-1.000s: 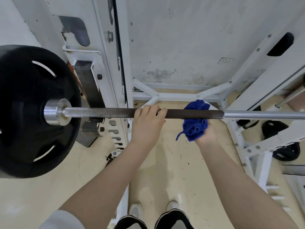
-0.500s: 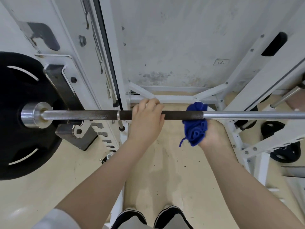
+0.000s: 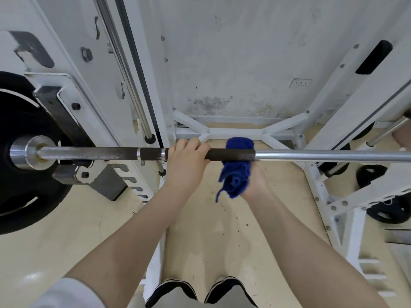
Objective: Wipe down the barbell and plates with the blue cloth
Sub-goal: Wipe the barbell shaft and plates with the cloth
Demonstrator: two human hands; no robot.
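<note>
A person is wiping the shaft of a barbell [image 3: 311,155] that is resting across a white rack [image 3: 347,90]. The left hand [image 3: 186,162] is gripping the dark knurled stretch from above, fingers curled over the far side of the bar, apparently to steady it while the other hand is working. Just to the right of those fingers, the right hand [image 3: 255,176] is coming up from beneath, palm toward the bar, holding the blue cloth [image 3: 236,172] bunched around the shaft; its fingers are hidden behind cloth and bar, though the wrap suggests they are closing round both. The cloth is sitting where the knurling is giving way to smooth chrome, a loose tail hanging below. Both forearms are reaching forward, wrists near bar height. Well to the left of the gripping fingers, a black plate [image 3: 24,174] is sitting on the sleeve, seemingly not yet wiped. More plates [image 3: 382,210] are lying on the floor, far right.
</note>
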